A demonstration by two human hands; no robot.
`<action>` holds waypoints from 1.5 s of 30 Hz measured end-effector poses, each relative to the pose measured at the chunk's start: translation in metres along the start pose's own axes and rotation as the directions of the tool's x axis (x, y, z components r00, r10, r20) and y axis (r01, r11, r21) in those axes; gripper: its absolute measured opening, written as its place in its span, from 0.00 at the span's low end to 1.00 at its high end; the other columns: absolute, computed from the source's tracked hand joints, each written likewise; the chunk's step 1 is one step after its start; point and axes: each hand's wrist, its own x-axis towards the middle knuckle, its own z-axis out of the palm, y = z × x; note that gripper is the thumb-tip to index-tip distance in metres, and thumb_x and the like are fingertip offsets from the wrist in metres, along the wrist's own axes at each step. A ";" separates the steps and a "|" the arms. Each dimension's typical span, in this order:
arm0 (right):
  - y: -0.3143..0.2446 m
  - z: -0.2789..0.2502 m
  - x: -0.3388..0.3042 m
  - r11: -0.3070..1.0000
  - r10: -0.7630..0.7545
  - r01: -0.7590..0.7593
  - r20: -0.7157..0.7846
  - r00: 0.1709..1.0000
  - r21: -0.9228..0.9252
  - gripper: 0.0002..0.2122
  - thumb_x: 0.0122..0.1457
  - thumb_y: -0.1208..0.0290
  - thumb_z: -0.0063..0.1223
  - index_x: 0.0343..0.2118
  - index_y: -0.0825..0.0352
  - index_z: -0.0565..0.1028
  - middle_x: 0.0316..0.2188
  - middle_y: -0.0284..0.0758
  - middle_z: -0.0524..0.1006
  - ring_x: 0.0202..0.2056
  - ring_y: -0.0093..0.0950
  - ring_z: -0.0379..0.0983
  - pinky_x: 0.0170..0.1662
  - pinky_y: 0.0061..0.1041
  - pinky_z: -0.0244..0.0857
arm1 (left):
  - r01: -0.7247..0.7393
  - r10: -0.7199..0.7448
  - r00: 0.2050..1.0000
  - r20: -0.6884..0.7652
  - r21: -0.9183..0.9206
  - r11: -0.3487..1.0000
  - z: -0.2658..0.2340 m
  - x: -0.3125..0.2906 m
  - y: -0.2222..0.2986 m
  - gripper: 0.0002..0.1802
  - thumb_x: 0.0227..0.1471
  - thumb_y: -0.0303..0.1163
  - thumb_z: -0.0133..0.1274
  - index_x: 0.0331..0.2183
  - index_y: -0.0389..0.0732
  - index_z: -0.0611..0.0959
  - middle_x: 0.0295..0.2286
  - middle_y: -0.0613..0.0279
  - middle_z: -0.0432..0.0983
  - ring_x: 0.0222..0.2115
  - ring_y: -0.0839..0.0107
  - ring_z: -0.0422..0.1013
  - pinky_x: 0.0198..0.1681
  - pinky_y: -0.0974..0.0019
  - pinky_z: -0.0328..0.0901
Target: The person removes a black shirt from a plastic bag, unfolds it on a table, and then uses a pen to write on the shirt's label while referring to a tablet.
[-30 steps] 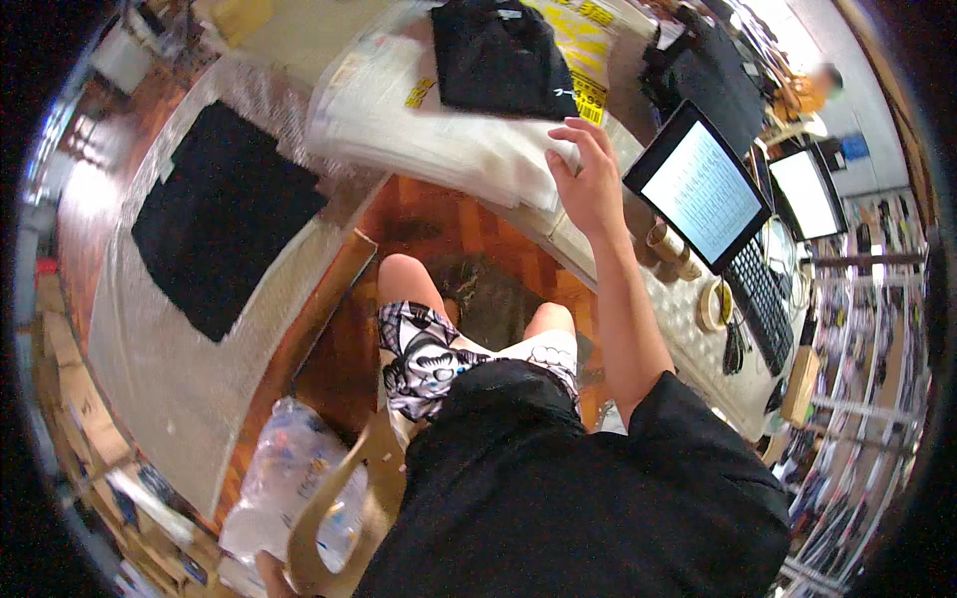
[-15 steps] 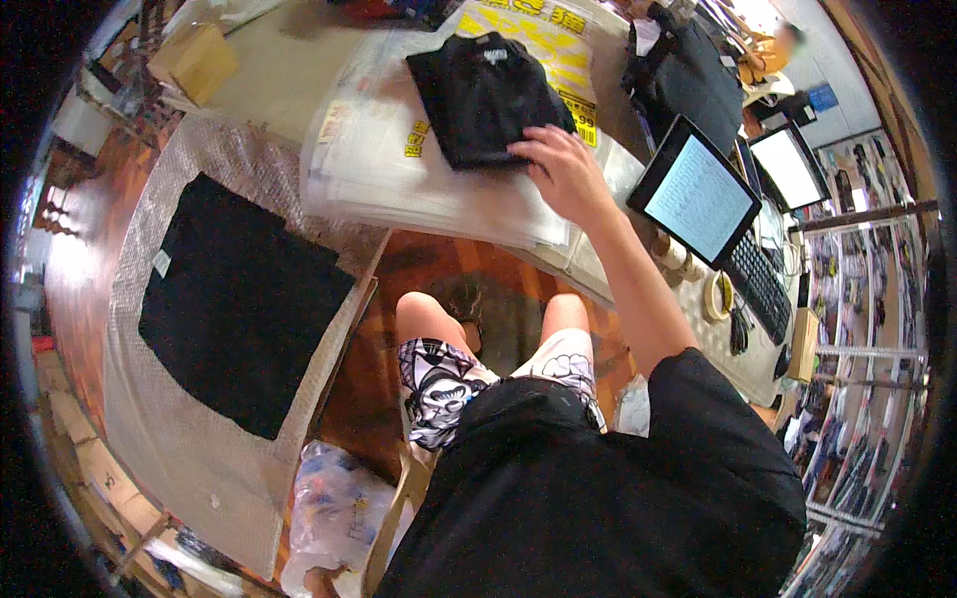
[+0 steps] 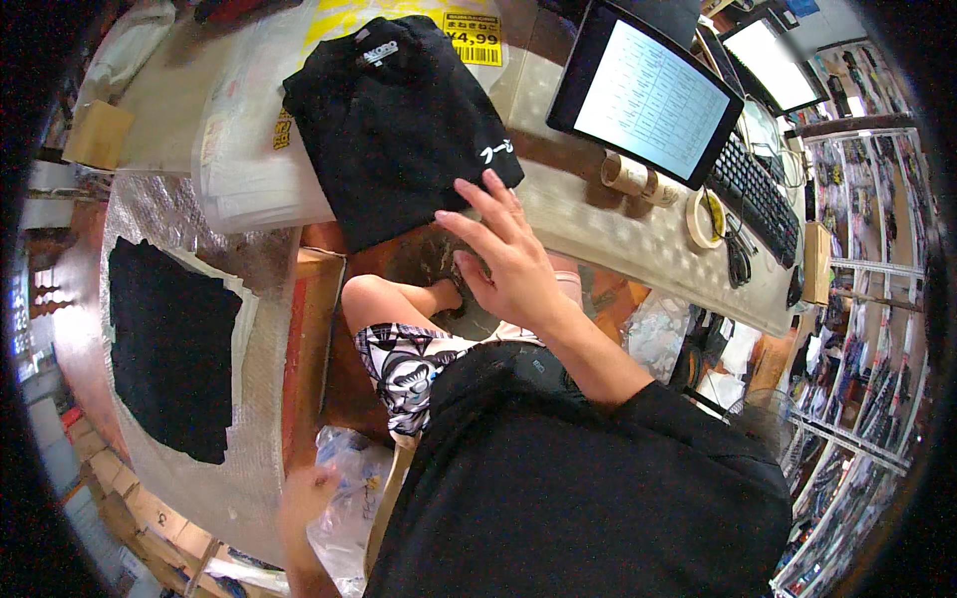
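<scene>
A black T-shirt [image 3: 404, 130], folded, with a small white print near its lower right corner, lies on a stack of clear plastic bags [image 3: 249, 184] at the table's front. My right hand [image 3: 503, 254] hovers at that corner with its fingers spread and nothing in them; whether a fingertip touches the cloth I cannot tell. Low on the left, my left hand [image 3: 309, 488] is smeared by motion in front of a plastic bag [image 3: 349, 468], so its fingers cannot be made out. Another black garment [image 3: 174, 349] lies flat on a bubble-wrap-covered surface [image 3: 254, 439] further left, with pale layers showing at its edge.
Right of the shirt stand a tablet [image 3: 643, 95], cardboard tubes [image 3: 638, 179], a tape roll [image 3: 706, 219] and a black keyboard [image 3: 758, 199]. Another screen [image 3: 773, 60] is behind. Packed shelves [image 3: 867, 329] line the right; cardboard boxes [image 3: 140, 503] sit at lower left.
The view has shifted. The folded T-shirt now reaches over the front of the bag stack, and my right hand has come nearer to me. My left hand has come into view at lower left.
</scene>
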 end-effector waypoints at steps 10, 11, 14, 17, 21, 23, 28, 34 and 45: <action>0.020 -0.009 0.006 0.986 -0.113 0.097 -0.115 0.987 -0.138 0.28 0.42 0.74 0.59 0.51 0.59 0.70 0.60 0.45 0.59 0.60 0.48 0.54 0.61 0.45 0.51 | -0.424 0.493 0.239 -0.837 0.367 0.828 -0.225 0.235 0.305 0.34 0.51 0.48 0.57 0.53 0.38 0.69 0.53 0.46 0.66 0.53 0.57 0.64 0.53 0.59 0.60; 0.018 -0.008 0.008 0.986 -0.121 0.108 -0.103 0.987 -0.131 0.28 0.42 0.72 0.59 0.52 0.59 0.70 0.60 0.45 0.58 0.61 0.48 0.54 0.61 0.45 0.51 | -0.297 0.494 0.262 -0.829 0.417 0.859 -0.239 0.257 0.298 0.33 0.49 0.47 0.57 0.52 0.37 0.72 0.51 0.43 0.68 0.53 0.51 0.65 0.54 0.58 0.60; 0.004 -0.009 0.015 0.994 -0.101 0.098 -0.070 0.992 -0.050 0.28 0.44 0.69 0.61 0.53 0.58 0.69 0.61 0.45 0.58 0.61 0.49 0.53 0.62 0.46 0.50 | -0.256 0.367 0.534 -0.761 0.268 0.929 -0.272 0.275 0.276 0.26 0.50 0.45 0.57 0.46 0.37 0.77 0.41 0.45 0.76 0.43 0.53 0.73 0.47 0.59 0.65; -0.003 -0.023 0.021 0.991 -0.071 0.079 -0.072 0.995 0.109 0.26 0.48 0.67 0.60 0.53 0.59 0.69 0.60 0.47 0.59 0.61 0.50 0.52 0.62 0.46 0.50 | -0.355 0.453 0.389 -0.802 0.323 0.877 -0.281 0.224 0.302 0.16 0.52 0.40 0.55 0.37 0.37 0.81 0.34 0.49 0.79 0.36 0.57 0.76 0.40 0.61 0.67; -0.031 -0.085 0.050 0.939 0.051 -0.014 -0.098 0.994 0.343 0.34 0.46 0.77 0.62 0.59 0.60 0.62 0.62 0.47 0.56 0.63 0.45 0.51 0.63 0.39 0.51 | -0.719 0.739 0.331 -0.587 0.350 0.600 -0.250 0.121 0.344 0.08 0.50 0.26 0.56 0.35 0.36 0.81 0.31 0.54 0.78 0.34 0.67 0.74 0.41 0.67 0.65; -0.051 -0.113 0.076 0.936 -0.153 0.228 -0.272 0.950 0.269 0.39 0.42 0.79 0.60 0.61 0.54 0.59 0.63 0.48 0.50 0.62 0.51 0.51 0.62 0.44 0.51 | -0.814 0.942 0.179 -0.285 0.495 0.304 -0.230 0.072 0.342 0.12 0.39 0.22 0.57 0.32 0.39 0.81 0.29 0.58 0.77 0.32 0.61 0.73 0.38 0.62 0.66; -0.059 -0.148 0.098 0.829 -0.530 0.557 0.378 0.759 0.045 0.14 0.30 0.76 0.63 0.24 0.63 0.72 0.48 0.32 0.73 0.64 0.39 0.52 0.65 0.51 0.42 | -0.811 0.944 0.314 -0.101 0.488 0.322 -0.192 0.008 0.327 0.17 0.36 0.30 0.58 0.35 0.40 0.82 0.28 0.57 0.75 0.26 0.58 0.72 0.29 0.61 0.66; -0.055 -0.168 0.044 0.843 -0.494 0.536 0.344 0.799 -0.035 0.06 0.40 0.73 0.55 0.23 0.58 0.70 0.25 0.29 0.68 0.38 0.31 0.68 0.59 0.47 0.55 | -0.725 0.777 0.629 -0.016 0.348 0.594 -0.177 -0.042 0.291 0.26 0.43 0.38 0.61 0.43 0.35 0.76 0.23 0.58 0.72 0.23 0.58 0.71 0.28 0.60 0.67; -0.088 -0.188 0.087 0.854 -0.487 0.517 0.268 0.831 -0.052 0.11 0.30 0.78 0.59 0.22 0.63 0.75 0.28 0.34 0.67 0.36 0.37 0.66 0.45 0.32 0.60 | -0.826 0.865 0.476 -0.160 0.257 0.502 -0.228 -0.035 0.271 0.30 0.31 0.38 0.70 0.38 0.40 0.77 0.36 0.54 0.76 0.41 0.57 0.72 0.54 0.56 0.60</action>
